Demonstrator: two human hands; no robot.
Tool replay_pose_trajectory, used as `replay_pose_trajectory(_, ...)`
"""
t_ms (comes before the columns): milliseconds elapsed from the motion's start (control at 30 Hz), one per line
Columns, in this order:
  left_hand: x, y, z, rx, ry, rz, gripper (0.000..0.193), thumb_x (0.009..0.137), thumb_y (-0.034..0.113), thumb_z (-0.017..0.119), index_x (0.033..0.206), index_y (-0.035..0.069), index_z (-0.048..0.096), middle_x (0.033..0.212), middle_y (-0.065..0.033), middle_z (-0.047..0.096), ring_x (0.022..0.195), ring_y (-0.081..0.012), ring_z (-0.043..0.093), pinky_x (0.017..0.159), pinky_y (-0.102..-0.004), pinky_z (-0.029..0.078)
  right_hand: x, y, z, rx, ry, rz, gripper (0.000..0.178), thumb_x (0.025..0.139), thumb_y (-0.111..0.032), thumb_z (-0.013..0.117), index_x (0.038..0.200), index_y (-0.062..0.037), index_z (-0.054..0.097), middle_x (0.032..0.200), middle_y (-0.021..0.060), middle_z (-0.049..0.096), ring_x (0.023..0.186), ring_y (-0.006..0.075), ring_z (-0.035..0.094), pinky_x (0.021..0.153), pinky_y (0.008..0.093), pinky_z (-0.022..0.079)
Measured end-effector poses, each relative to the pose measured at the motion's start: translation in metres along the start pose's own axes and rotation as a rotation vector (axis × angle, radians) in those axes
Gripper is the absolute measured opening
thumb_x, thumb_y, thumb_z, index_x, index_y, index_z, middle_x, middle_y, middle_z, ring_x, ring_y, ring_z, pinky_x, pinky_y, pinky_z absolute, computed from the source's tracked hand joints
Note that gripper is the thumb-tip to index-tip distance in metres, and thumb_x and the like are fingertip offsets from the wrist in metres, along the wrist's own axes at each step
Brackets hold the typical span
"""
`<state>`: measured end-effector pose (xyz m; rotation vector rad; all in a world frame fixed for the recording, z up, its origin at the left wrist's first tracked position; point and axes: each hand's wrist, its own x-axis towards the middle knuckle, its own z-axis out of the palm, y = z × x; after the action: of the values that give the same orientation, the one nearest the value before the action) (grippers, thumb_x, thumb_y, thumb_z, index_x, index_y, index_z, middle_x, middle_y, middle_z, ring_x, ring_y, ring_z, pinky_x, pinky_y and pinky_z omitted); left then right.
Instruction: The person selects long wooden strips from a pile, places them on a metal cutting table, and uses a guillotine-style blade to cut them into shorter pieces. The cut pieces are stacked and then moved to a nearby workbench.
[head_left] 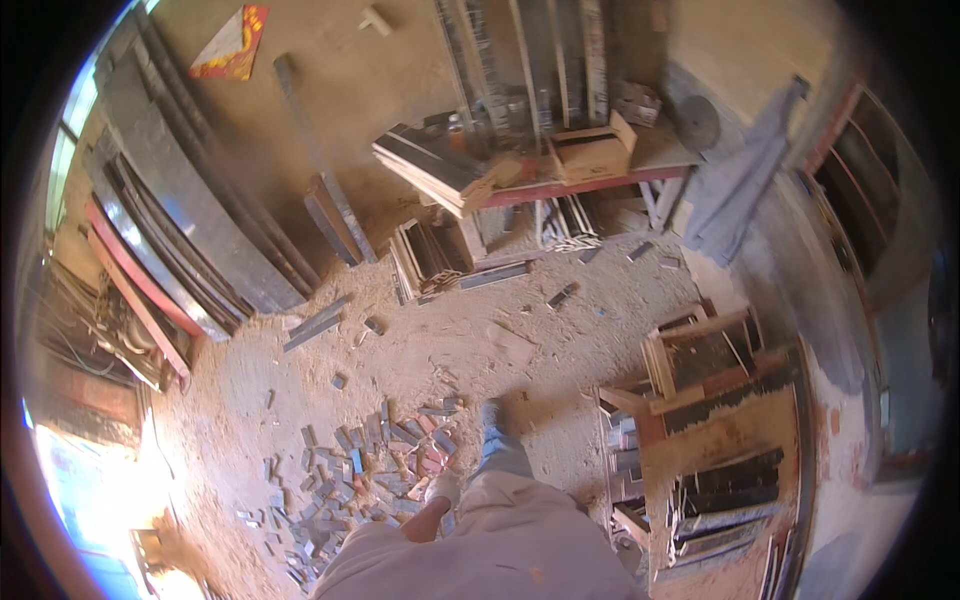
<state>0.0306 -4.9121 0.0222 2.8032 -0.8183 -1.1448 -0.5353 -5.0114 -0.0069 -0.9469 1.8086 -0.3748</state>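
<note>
My left hand (443,488), seemingly in a pale glove, reaches down beside my leg at the right edge of a heap of small offcut blocks (345,480). Its fingers are too small and blurred to tell whether they hold anything. Nearest to it lie several reddish blocks (432,458) among the dark grey ones. My right hand is out of sight, hidden by my body or outside the picture. A blue-clad leg (500,455) shows in front of me on the dusty floor.
A bench (660,160) at the back bears stacked boards (435,165) and a cardboard box (593,152). Long planks (190,190) lean at the left wall. To my right stands a wooden table (665,480) with dark strips (725,490). Loose offcuts (318,322) dot the sawdust-covered floor.
</note>
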Motion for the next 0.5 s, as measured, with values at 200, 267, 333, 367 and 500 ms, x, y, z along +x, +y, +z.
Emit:
replay_pose_trajectory(200, 0.066, -0.006, -0.097, 0.369, -0.199, 0.228, 0.03, 0.092, 0.023, 0.064, 0.113, 0.005, 0.075, 0.107, -0.0183, 0.078, 0.103, -0.0311, 0.076, 0.088, -0.0423, 0.06, 0.077, -0.074, 0.057, -0.734, -0.2, -0.801, 0.026, 0.084, -0.019, 0.075, 0.104, -0.0026, 0.075, 0.087, 0.0158, 0.075, 0.083, 0.0293, 0.072, 0.081, 0.0427, 0.058)
replay_pose_trajectory(267, 0.097, -0.033, -0.099, -0.436, -0.045, 0.051, 0.029, 0.09, 0.016, 0.069, 0.116, 0.004, 0.074, 0.104, -0.0156, 0.078, 0.092, -0.026, 0.076, 0.077, -0.0383, 0.061, 0.108, -0.088, 0.071, -1.119, 0.119, -0.806, 0.032, 0.079, -0.021, 0.081, 0.105, -0.0038, 0.076, 0.091, 0.014, 0.077, 0.085, 0.0307, 0.073, 0.082, 0.0417, 0.058)
replay_pose_trajectory(333, 0.145, -0.033, -0.142, -0.803, 0.151, -0.047, 0.031, 0.088, 0.008, 0.073, 0.118, 0.003, 0.074, 0.102, -0.0128, 0.078, 0.085, -0.0216, 0.075, 0.071, -0.0349, 0.061, 0.078, -0.189, 0.135, -0.523, -0.147, -0.313, 0.031, 0.08, -0.022, 0.08, 0.105, -0.0042, 0.078, 0.096, 0.017, 0.078, 0.092, 0.0334, 0.074, 0.085, 0.0405, 0.058)
replay_pose_trajectory(367, 0.161, -0.032, -0.162, -0.867, 0.204, -0.09, 0.033, 0.087, 0.003, 0.073, 0.119, 0.003, 0.073, 0.102, -0.0113, 0.077, 0.083, -0.0197, 0.074, 0.069, -0.0335, 0.06, 0.049, -0.292, 0.156, -0.378, -0.225, -0.173, 0.028, 0.083, -0.021, 0.078, 0.106, -0.0049, 0.079, 0.1, 0.0193, 0.078, 0.095, 0.033, 0.075, 0.087, 0.0392, 0.058)
replay_pose_trajectory(500, 0.243, 0.028, -0.239, -1.092, 0.188, -0.134, 0.035, 0.089, 0.009, 0.072, 0.123, 0.001, 0.072, 0.102, -0.0107, 0.078, 0.087, -0.0191, 0.073, 0.077, -0.032, 0.059, 0.072, -0.362, 0.175, -0.758, -0.231, -0.379, 0.023, 0.092, -0.013, 0.066, 0.11, -0.0029, 0.078, 0.095, 0.015, 0.076, 0.087, 0.0278, 0.076, 0.076, 0.0383, 0.059)
